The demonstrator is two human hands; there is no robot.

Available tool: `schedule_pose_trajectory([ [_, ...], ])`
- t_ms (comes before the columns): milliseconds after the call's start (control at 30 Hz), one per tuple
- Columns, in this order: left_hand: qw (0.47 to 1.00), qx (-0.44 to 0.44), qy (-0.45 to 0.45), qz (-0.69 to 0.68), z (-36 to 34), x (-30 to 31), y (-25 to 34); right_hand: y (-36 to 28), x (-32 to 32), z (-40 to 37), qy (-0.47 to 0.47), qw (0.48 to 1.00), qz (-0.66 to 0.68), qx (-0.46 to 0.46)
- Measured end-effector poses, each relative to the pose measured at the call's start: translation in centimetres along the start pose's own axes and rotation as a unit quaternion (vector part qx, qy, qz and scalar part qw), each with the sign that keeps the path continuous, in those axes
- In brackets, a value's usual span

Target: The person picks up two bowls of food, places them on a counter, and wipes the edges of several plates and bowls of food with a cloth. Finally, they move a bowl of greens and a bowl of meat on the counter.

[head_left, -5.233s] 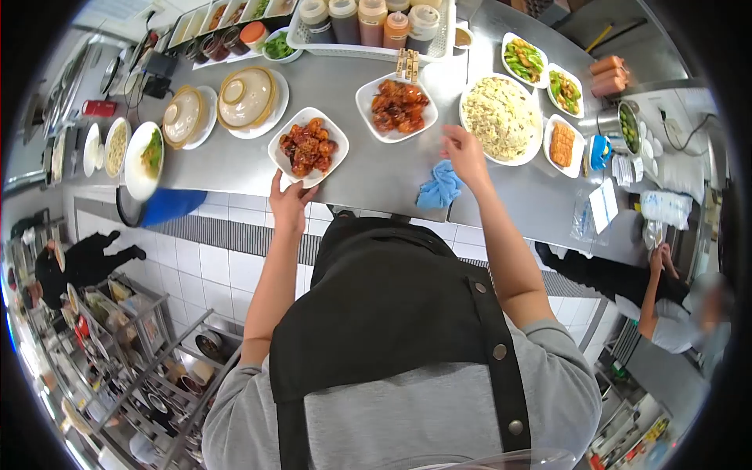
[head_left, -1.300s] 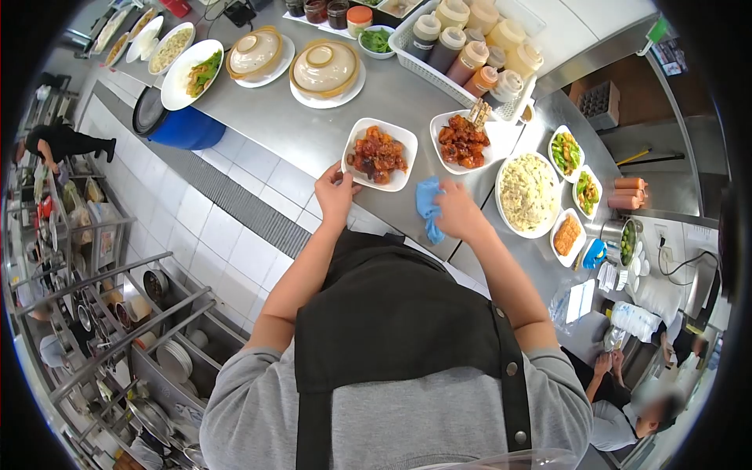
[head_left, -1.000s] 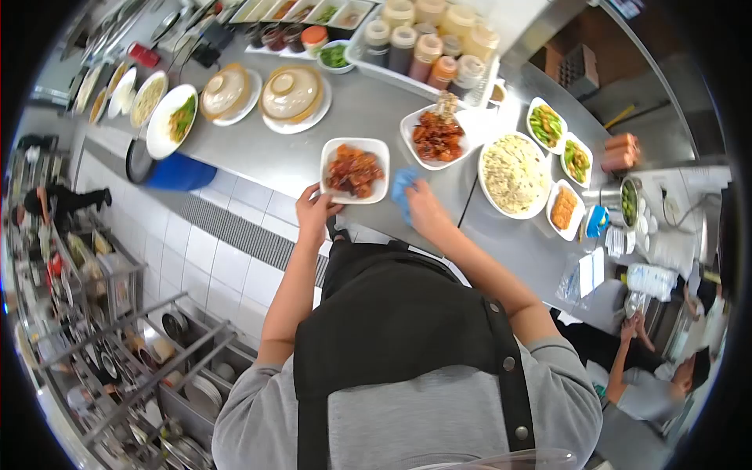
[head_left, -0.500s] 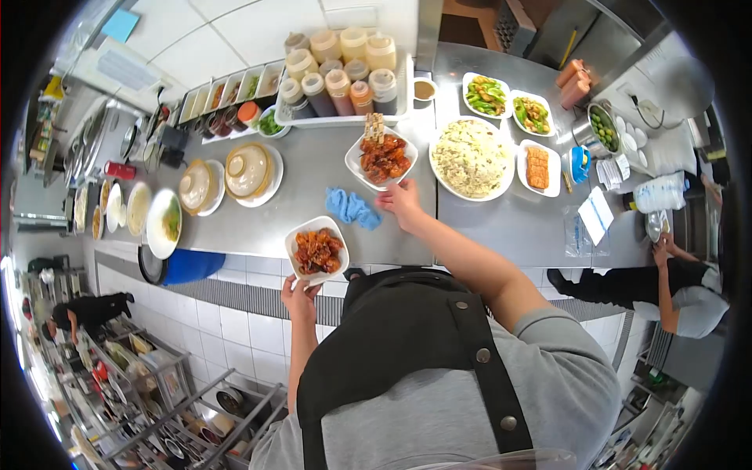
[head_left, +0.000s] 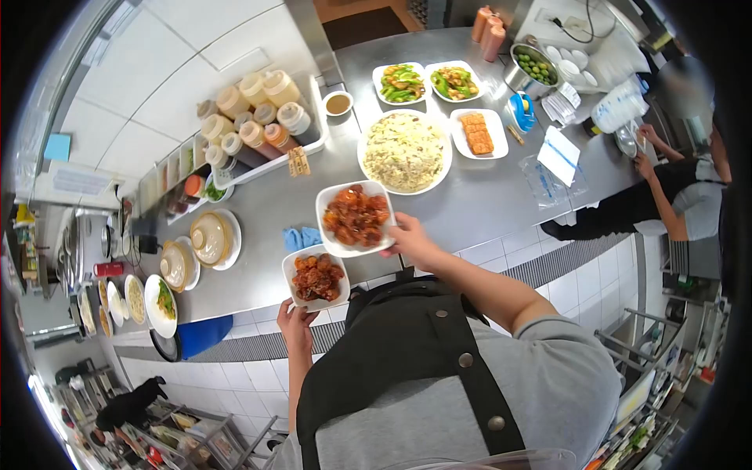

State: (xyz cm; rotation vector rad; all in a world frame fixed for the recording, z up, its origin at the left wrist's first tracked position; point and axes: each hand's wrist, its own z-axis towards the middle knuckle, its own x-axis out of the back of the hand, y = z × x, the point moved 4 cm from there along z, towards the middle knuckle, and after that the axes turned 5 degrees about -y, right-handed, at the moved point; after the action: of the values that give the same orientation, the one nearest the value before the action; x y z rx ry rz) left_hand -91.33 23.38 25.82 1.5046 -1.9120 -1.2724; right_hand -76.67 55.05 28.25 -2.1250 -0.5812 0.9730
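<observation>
My left hand [head_left: 296, 327] grips the lower edge of a white square bowl [head_left: 338, 299] of glazed, red-brown meat pieces [head_left: 316, 277], held over the counter's front edge. Closed on the right side of a second, similar white bowl [head_left: 341, 248] is my right hand [head_left: 413, 241]. Dark glazed pieces [head_left: 356, 215] fill it as well. The two bowls are close together, the second one up and to the right of the first. Partly hidden behind them, a crumpled blue cloth [head_left: 300, 238] lies on the steel counter.
A large plate of fried rice [head_left: 404, 150] stands beyond my right hand, near two dishes of green vegetables [head_left: 403, 84] and a dish of browned slices [head_left: 476, 133]. Sauce bottles [head_left: 254, 135] crowd a tray at back left. Lidded clay pots [head_left: 211, 237] sit left. A co-worker [head_left: 680, 188] stands at right.
My right hand has taken hold of the second bowl and brought it toward me, beside the first. The view has turned, shifting the counter's contents leftward.
</observation>
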Motion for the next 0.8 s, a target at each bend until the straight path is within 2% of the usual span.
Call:
schedule_pose_trajectory([
  [167, 0.989, 0.040, -0.119, 0.079, 2.7, -6.8, -0.9, -3.9, 10.1, -8.0, 0.082, 0.990, -0.107, 0.045],
  [333, 0.958, 0.106, -0.232, 0.128, 4.4, -15.5, -5.4, -3.9, 20.6, -12.7, 0.221, 0.970, -0.086, 0.058],
  [433, 0.940, 0.129, -0.280, 0.148, 3.8, -20.7, -7.3, -3.4, 25.0, -13.6, 0.266, 0.960, -0.055, 0.071],
  [600, 0.932, 0.154, -0.308, 0.113, 2.9, -27.4, -9.8, -3.8, 29.5, -12.6, 0.260, 0.962, -0.036, 0.072],
  [800, 0.932, 0.182, -0.297, 0.099, 1.7, -31.0, -11.7, -6.0, 31.8, -9.9, 0.249, 0.966, -0.038, 0.056],
])
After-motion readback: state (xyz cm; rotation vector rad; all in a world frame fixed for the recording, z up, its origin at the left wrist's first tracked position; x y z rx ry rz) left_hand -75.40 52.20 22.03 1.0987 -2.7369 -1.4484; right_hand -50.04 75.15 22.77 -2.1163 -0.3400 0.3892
